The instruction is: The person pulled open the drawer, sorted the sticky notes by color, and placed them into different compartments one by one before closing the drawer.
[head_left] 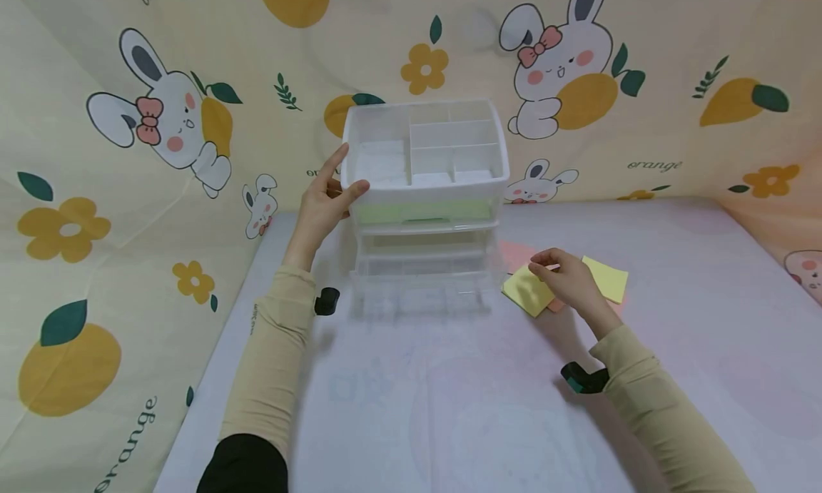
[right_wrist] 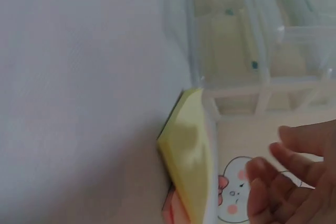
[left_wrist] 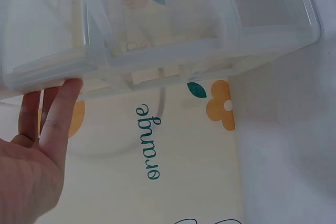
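Observation:
A white desktop drawer organizer (head_left: 459, 187) with a compartmented top stands at the back of the table. My left hand (head_left: 325, 206) holds its left front corner, thumb at the front edge and fingers along the side. In the left wrist view, fingertips touch the organizer's clear plastic side (left_wrist: 157, 51). My right hand (head_left: 571, 282) hovers over sticky notes, fingers loosely bent and nothing between them. A yellow sticky note pad (head_left: 528, 293) lies below its fingertips, and another yellow pad (head_left: 606, 279) sits behind the hand. Pink sticky notes (head_left: 516, 254) lie partly under the yellow ones.
Clear drawers (head_left: 420, 297) at the organizer's bottom stick out toward me; a green drawer front (head_left: 424, 212) is above. A patterned cloth (head_left: 449, 58) with rabbits and oranges hangs behind and left. Black wrist devices (head_left: 584, 377) are on both arms. The white table (head_left: 449, 407) extends in front.

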Tool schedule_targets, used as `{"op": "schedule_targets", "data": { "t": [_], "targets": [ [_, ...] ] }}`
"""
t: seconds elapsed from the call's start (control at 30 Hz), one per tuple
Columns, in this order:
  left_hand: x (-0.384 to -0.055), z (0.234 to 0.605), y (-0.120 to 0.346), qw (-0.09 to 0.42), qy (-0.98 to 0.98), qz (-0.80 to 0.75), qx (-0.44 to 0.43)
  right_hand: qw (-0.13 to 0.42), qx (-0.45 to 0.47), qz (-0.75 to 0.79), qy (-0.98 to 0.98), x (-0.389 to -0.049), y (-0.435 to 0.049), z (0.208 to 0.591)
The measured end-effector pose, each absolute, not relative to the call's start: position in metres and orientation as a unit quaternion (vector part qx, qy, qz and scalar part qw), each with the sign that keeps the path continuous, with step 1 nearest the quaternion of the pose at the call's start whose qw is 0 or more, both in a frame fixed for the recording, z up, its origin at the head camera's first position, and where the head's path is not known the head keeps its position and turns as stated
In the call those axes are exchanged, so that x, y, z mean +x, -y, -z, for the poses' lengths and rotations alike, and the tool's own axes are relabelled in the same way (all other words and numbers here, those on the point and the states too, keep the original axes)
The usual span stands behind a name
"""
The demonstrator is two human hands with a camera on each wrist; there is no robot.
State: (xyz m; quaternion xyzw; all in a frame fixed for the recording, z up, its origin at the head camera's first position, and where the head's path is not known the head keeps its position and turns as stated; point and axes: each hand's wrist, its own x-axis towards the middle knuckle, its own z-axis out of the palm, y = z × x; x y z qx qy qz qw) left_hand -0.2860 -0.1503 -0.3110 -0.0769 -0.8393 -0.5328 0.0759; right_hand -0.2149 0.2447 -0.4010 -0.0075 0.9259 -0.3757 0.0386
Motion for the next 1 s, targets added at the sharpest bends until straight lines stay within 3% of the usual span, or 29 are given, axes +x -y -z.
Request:
{"op": "schedule_targets", "data": {
  "t": [0.47,1.0],
  "targets": [
    [-0.286,0.311,0.15,0.081,0.838,0.533,-0.083,0.113,-0.033,0.245,-0.962,-0.221,-0.258,0.41],
    [-0.286,0.311,0.15,0.077,0.834,0.541,-0.082,0.153,-0.002,0.271,-0.95,-0.222,-0.262,0.412]
  ]
}}
